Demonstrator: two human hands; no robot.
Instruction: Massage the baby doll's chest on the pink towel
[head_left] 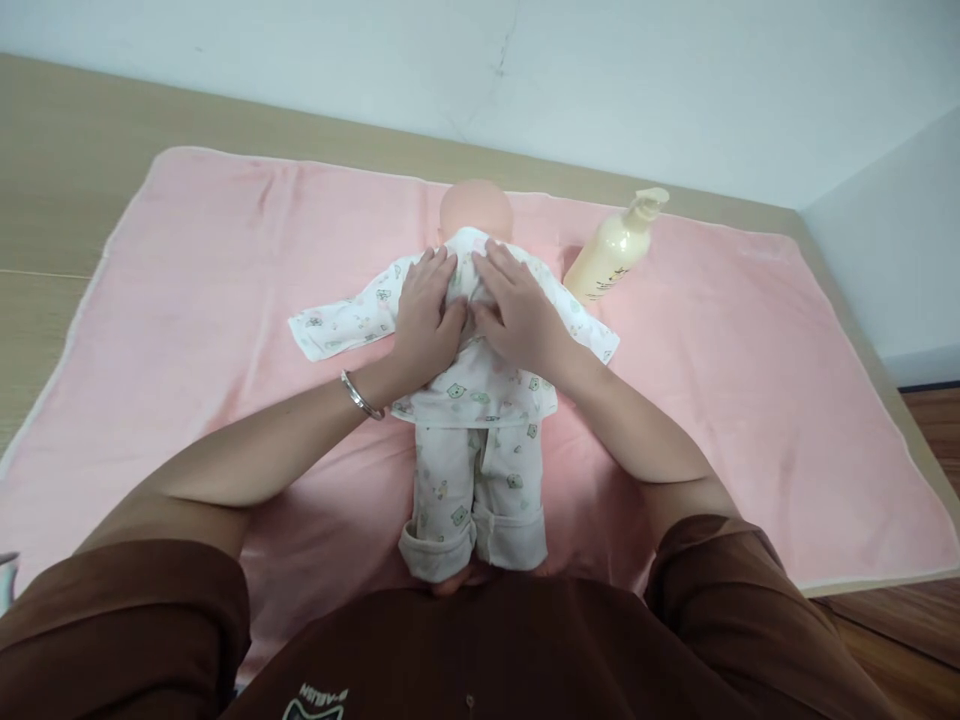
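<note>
A baby doll (477, 400) lies at the middle of the pink blanket (735, 380), its long axis running from the near edge toward the far edge, bald head (475, 208) pointing at the wall and feet toward the person. It wears a soft white printed cotton top and trousers, sleeves spread sideways. The left hand (429, 315) and right hand (517, 312) lie flat on the doll's upper body, each grip open, fingers extended and pressing, thumbs nearly meeting. A cream pump bottle (613, 255) leans near the far right. The fleecy blanket covers a pale wooden table (60, 180) set against a white wall.
</note>
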